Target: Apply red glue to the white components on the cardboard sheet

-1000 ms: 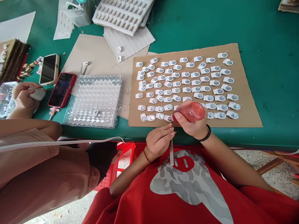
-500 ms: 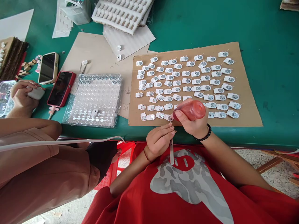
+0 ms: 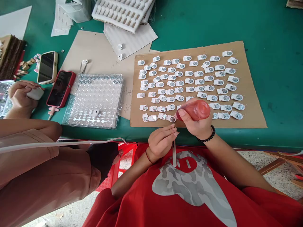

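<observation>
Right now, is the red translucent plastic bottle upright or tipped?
Tipped: the red bottle slants in the right hand, its narrow nozzle end pointing left.

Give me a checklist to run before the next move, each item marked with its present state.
1. Slim metal tool gripped by the left hand: ok.
2. Red bottle gripped by the right hand: ok.
3. Bottle's narrow end at a white tabbed part in the row nearest the person: ok for aim; actual contact, cannot tell.
4. Liquid coming out of the bottle: cannot tell, too small to see.
5. All parts on the cardboard spaced apart: not ok, some touch or overlap.
6. Co-worker's hand away from the cardboard: ok, it is at far left on a white object.
</observation>
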The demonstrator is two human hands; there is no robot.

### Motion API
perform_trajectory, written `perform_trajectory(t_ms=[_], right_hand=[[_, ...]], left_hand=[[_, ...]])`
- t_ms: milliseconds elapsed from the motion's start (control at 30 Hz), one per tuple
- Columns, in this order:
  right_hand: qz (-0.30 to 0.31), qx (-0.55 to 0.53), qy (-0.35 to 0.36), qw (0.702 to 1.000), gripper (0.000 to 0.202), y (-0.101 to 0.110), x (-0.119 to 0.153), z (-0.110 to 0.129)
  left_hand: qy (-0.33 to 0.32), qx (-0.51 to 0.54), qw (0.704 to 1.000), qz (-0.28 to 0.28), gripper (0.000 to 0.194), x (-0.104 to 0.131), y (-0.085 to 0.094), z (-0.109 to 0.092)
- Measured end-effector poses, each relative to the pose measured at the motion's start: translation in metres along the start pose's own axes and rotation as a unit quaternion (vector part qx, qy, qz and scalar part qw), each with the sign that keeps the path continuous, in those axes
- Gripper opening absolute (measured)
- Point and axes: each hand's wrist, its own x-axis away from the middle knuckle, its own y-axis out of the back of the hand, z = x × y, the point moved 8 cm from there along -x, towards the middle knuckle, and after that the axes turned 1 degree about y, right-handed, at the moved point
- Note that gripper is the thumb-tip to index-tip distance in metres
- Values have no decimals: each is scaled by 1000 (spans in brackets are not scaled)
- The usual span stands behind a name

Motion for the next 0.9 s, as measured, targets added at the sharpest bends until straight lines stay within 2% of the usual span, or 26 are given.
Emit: perform_trajectory(t_ms=[433, 900], right_hand=[[-1, 24, 24, 999, 13, 2, -1, 6], [12, -1, -18, 1000, 15, -2, 3, -3]], left_hand=[[6, 1, 1000, 4, 32, 0, 0, 0], [13, -16, 1000, 9, 28, 0, -1, 1]])
